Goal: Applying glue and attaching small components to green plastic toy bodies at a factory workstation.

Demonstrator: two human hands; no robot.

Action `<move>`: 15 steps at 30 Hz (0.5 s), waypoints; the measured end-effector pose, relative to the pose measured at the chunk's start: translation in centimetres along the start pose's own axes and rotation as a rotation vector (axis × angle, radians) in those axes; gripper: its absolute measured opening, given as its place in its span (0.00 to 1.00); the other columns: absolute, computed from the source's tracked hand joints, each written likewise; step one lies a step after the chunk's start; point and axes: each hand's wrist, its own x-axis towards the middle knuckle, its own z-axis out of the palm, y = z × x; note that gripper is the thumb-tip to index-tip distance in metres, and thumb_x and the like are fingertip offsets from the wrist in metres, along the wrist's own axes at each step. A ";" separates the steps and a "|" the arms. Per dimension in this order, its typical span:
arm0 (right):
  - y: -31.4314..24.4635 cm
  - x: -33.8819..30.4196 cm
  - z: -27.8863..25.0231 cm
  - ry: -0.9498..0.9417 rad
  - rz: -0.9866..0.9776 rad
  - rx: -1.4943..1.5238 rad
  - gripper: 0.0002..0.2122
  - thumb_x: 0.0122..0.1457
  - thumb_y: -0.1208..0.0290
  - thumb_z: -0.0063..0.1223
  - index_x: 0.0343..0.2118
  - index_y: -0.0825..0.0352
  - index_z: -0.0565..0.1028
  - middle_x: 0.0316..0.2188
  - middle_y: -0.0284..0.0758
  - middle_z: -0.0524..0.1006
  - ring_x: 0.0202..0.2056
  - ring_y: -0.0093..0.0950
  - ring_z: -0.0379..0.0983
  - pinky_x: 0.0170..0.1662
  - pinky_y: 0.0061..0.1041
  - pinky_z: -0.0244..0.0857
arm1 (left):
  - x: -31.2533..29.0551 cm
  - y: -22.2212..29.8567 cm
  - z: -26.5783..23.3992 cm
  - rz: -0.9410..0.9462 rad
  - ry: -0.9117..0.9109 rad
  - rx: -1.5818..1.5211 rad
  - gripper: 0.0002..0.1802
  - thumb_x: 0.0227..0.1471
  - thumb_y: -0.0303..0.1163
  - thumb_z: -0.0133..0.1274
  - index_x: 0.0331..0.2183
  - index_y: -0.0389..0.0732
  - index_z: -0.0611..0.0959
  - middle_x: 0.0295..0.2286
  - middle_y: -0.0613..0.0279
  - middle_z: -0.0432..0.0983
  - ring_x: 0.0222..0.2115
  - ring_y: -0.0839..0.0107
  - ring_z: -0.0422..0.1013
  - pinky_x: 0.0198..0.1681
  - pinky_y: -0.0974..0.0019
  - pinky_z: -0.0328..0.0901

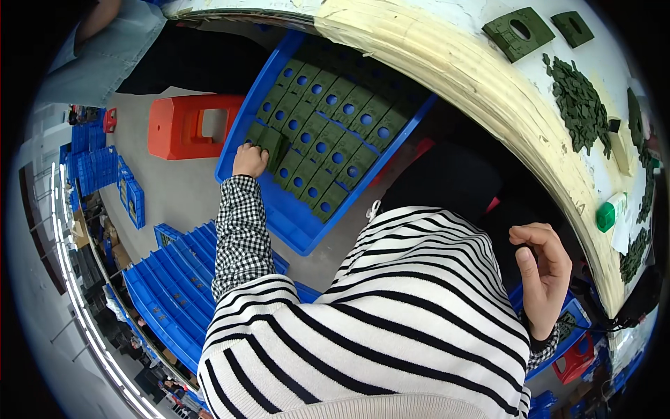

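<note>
My left hand (251, 160), its arm in a checked sleeve, reaches to the near-left side of a large blue tray (296, 239). Its fingers are closed on the end of a dark green moulded plate (273, 142), which sits tilted above the others. Rows of similar green plates (321, 147), each with a round hole showing blue through it, lie in the tray. To the right of my body, my right hand (544, 276) is raised near the table edge. Its fingers are loosely curled, thumb apart, with nothing visible between them.
A white-topped table (453, 35) curves along the right, bearing loose green plates (518, 33), a heap of small green pieces (578, 105) and a green-and-white bottle (608, 215). A red stool (174, 127) stands left of the tray; stacked blue trays (171, 286) stand lower left. Another person's sleeve (105, 59) shows upper left.
</note>
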 end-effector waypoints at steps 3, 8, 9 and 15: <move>0.3 0.0 -0.2 -0.008 -0.004 -0.001 0.08 0.53 0.77 0.56 0.35 0.75 0.76 0.30 0.39 0.76 0.35 0.28 0.71 0.42 0.22 0.63 | -0.1 -0.1 0.0 -0.003 0.002 -0.016 0.22 0.56 0.42 0.43 0.36 0.34 0.83 0.44 0.44 0.72 0.47 0.49 0.66 0.51 0.52 0.63; 0.9 -0.2 -0.6 -0.012 -0.017 -0.004 0.09 0.52 0.77 0.56 0.35 0.75 0.76 0.31 0.39 0.76 0.35 0.28 0.71 0.43 0.23 0.64 | -0.5 -0.5 -0.8 -0.024 0.054 -0.219 0.22 0.57 0.41 0.41 0.34 0.32 0.81 0.38 0.39 0.72 0.41 0.47 0.69 0.48 0.51 0.63; 1.0 -0.2 -0.6 -0.013 -0.019 -0.002 0.09 0.52 0.77 0.56 0.35 0.75 0.76 0.31 0.39 0.76 0.35 0.28 0.71 0.43 0.23 0.64 | -0.6 -0.7 -0.9 -0.041 0.047 -0.286 0.22 0.57 0.41 0.42 0.35 0.31 0.80 0.37 0.39 0.72 0.40 0.47 0.69 0.47 0.51 0.63; 1.5 -0.2 -1.0 -0.025 -0.027 -0.018 0.09 0.52 0.78 0.56 0.36 0.75 0.76 0.31 0.39 0.76 0.35 0.29 0.72 0.43 0.23 0.64 | -0.9 -0.9 0.0 -0.133 -0.012 -0.753 0.22 0.58 0.41 0.41 0.33 0.31 0.78 0.28 0.45 0.77 0.32 0.55 0.74 0.37 0.58 0.66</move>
